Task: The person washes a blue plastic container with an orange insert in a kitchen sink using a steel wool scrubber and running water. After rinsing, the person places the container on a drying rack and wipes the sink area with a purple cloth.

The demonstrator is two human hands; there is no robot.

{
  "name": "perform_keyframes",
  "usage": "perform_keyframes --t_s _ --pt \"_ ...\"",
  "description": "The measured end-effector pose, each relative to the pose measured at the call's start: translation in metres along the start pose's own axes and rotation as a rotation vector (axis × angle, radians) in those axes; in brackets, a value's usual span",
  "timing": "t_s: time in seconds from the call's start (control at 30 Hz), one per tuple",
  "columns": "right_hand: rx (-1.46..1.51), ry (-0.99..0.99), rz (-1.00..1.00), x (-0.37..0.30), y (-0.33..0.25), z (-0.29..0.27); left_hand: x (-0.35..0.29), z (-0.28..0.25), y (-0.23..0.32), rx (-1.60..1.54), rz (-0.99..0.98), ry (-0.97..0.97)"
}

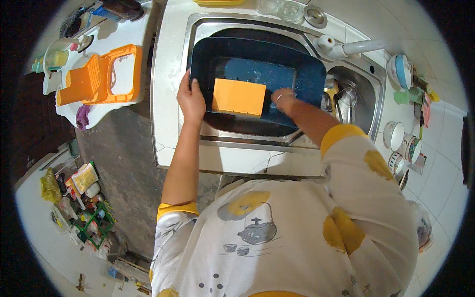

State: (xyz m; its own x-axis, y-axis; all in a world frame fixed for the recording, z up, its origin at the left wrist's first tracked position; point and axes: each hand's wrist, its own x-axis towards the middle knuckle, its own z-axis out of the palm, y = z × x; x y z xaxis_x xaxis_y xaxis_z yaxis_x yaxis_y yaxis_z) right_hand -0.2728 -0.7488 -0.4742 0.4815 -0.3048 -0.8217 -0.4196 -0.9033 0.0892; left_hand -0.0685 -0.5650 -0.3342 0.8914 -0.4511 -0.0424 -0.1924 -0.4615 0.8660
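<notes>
A dark blue rectangular plastic tub (309, 74) lies tilted across the larger bowl of the steel sink (198, 24). My left hand (191, 96) grips its left rim, thumb on the inner side and fingers out of sight behind the wall. Inside the tub is a flat orange rectangular panel (239, 97). My right hand (283, 97) reaches in just right of the panel, its fingers curled down near the tub's inner surface. Whatever it may hold is hidden under the fingers. Wet spots show on the tub's bottom.
The grey faucet (363, 47) juts over the smaller sink bowl (363, 84), which holds metal utensils. Bowls (394, 136) stand along the right wall. Left, a white table (106, 34) bears an orange plastic frame (131, 99). A green basket (101, 225) and clutter sit lower left.
</notes>
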Motion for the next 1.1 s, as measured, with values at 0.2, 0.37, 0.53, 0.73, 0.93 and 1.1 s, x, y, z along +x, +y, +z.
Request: perform_keyframes --t_s 0.2,0.37,0.53,0.73,0.93,1.1 --pt "-0.173 -0.085 -0.159 -0.04 0.039 -0.094 0.003 0.004 -0.011 -0.074 0.028 0.019" --pt "-0.589 0.114 -0.117 -0.104 0.055 -0.1 0.0 0.0 -0.012 -0.003 0.012 0.044" --pt "-0.206 -0.178 -0.233 -0.145 0.039 -0.072 0.0 0.001 -0.003 -0.046 -0.021 0.018" --pt "-0.428 0.106 0.105 -0.061 0.051 -0.081 -0.003 -0.003 -0.01 -0.027 0.019 0.01" --pt "-0.273 -0.281 -0.027 -0.044 0.025 -0.031 -0.007 -0.001 -0.013 -0.006 0.075 0.033" --pt "0.045 -0.459 -0.307 -0.062 0.041 -0.041 -0.009 -0.001 -0.002 -0.038 0.049 0.013"
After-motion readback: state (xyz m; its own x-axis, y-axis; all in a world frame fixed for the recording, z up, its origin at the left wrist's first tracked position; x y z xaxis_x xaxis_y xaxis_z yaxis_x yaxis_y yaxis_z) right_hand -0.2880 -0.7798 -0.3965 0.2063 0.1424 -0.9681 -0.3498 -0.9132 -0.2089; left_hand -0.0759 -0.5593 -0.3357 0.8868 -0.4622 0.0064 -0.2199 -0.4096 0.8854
